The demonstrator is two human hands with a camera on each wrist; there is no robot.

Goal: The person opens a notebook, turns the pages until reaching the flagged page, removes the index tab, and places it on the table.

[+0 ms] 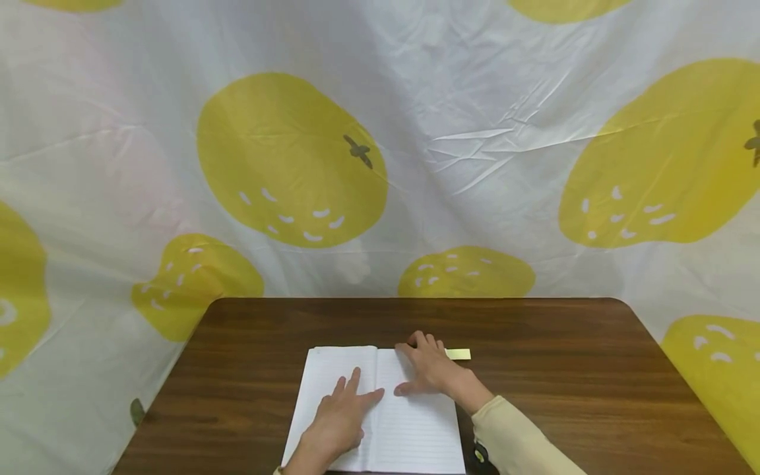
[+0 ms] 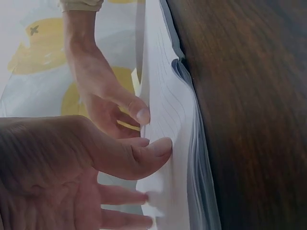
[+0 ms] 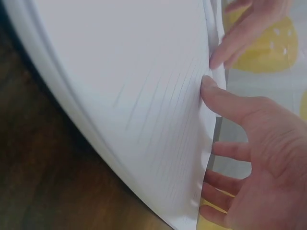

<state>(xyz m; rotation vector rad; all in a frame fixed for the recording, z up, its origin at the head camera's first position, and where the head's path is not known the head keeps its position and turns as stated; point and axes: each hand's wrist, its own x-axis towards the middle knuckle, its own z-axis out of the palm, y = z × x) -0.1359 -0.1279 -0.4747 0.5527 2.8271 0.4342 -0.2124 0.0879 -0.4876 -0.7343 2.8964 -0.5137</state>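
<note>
An open lined notebook [image 1: 415, 429] lies on the brown table, its pages blank apart from the ruling. My left hand [image 1: 340, 417] rests on the left page with fingers spread, the thumb reaching across the centre fold. On the upper part of the right page, my right hand [image 1: 429, 367] touches the paper with thumb and fingertips apart. Both hands press on the paper in the wrist views, and neither grips anything. Beside the right hand, a pale yellow paper strip [image 1: 458, 354] sticks out past the notebook's upper right edge; its other end is hidden.
Dark wood-grain table [image 1: 582, 382] surrounds the notebook on both sides and behind. A white curtain [image 1: 463, 79] with large yellow fruit prints hangs beyond the table's far edge. A small black object [image 1: 479, 452] sits by the right sleeve [image 1: 522, 439].
</note>
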